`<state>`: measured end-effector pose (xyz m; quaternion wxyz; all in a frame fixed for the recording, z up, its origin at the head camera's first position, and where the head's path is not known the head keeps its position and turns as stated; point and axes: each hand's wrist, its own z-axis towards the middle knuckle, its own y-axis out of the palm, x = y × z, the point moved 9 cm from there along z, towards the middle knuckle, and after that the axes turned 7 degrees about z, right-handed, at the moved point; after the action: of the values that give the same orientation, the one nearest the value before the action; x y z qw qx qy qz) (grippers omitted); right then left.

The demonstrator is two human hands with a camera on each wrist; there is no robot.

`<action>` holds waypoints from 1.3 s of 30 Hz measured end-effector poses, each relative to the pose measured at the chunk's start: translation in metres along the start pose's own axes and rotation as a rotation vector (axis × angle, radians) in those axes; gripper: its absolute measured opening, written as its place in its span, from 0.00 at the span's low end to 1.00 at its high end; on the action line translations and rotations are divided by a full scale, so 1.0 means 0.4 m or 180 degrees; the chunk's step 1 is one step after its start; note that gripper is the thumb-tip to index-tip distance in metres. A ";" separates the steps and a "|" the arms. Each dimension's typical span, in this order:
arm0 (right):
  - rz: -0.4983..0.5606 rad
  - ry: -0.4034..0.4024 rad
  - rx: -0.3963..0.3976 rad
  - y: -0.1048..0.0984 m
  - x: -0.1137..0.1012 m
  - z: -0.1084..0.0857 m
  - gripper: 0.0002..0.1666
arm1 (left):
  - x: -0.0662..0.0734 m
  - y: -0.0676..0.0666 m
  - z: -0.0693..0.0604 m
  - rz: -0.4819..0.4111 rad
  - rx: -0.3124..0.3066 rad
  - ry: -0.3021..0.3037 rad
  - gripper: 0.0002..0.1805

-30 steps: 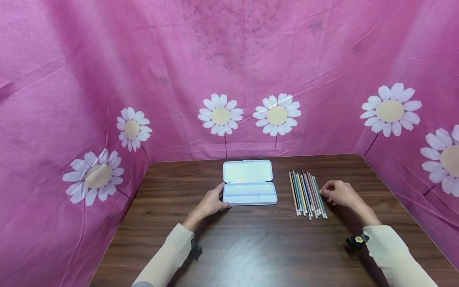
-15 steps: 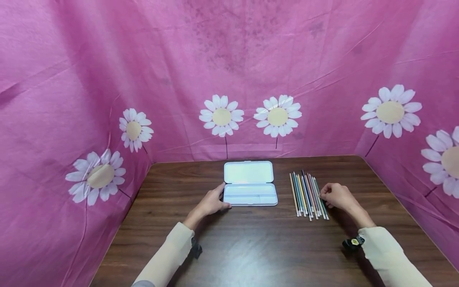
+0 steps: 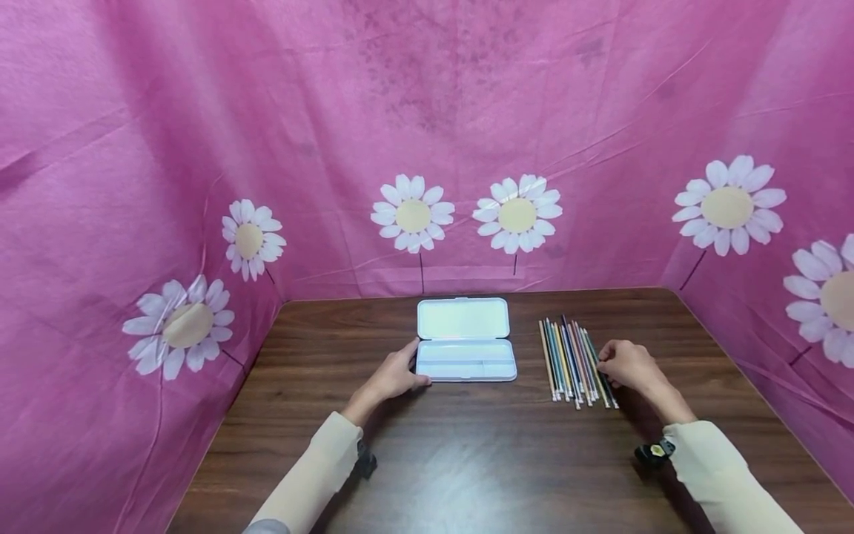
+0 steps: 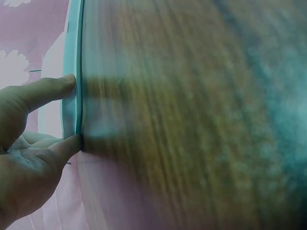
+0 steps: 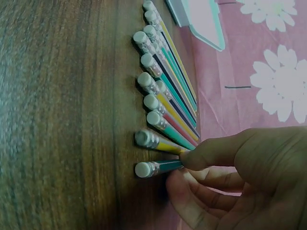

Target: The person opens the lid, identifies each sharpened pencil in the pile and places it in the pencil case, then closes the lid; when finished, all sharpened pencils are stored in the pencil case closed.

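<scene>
A white pencil case [image 3: 463, 319] lies with its lid raised at the far middle of the table. My left hand [image 3: 395, 372] grips its left end; in the left wrist view, the thumb and a finger bracket the case's edge [image 4: 73, 43]. To the right of the case, several pencils [image 3: 565, 360] lie side by side, eraser ends toward me. At the row's right side, my right hand [image 3: 630, 365] pinches a dark green pencil [image 5: 165, 166] between thumb and finger. A yellow pencil [image 5: 168, 145] lies right beside it, touching or nearly touching the thumb tip.
The brown wood-grain table [image 3: 467, 460] meets a pink cloth [image 3: 320, 148] with white daisies at its back and sides. Inside the case, a divider [image 3: 454, 362] separates a long compartment from smaller ones. A black wrist camera [image 3: 654, 452] sits at my right cuff.
My right hand has come slightly left and down onto the rightmost pencils. The eraser end of the green pencil has swung right, away from the row. My left hand stays on the case.
</scene>
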<state>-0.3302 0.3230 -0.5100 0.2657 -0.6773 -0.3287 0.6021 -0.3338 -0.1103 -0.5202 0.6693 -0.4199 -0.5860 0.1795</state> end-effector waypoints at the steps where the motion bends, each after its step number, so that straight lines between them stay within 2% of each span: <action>1: -0.0074 0.0007 0.0011 -0.001 0.000 0.000 0.10 | 0.000 0.000 -0.001 0.0002 -0.0002 -0.0009 0.53; 6: -0.0312 0.0025 0.0085 -0.003 -0.001 0.001 0.11 | -0.002 -0.001 -0.004 -0.0032 -0.0010 -0.0051 0.53; 16: -0.0337 0.0073 0.0098 -0.005 -0.007 -0.005 0.18 | 0.002 -0.002 -0.002 -0.0010 -0.0012 -0.0019 0.54; 21: -0.0348 -0.0140 0.0210 -0.021 -0.032 -0.005 0.13 | 0.002 -0.004 -0.002 -0.0009 0.0004 -0.0007 0.54; 27: -0.0342 -0.0433 0.0203 -0.030 -0.106 -0.004 0.13 | 0.001 -0.003 -0.004 0.0049 0.0004 -0.0024 0.54; 39: -0.0433 -0.0974 0.0055 -0.009 -0.326 0.026 0.04 | 0.001 -0.003 -0.003 0.0011 -0.0002 -0.0027 0.54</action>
<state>-0.3487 0.2251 -0.4249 0.2585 -0.5516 -0.4052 0.6817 -0.3327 -0.1111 -0.5191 0.6664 -0.4203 -0.5882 0.1823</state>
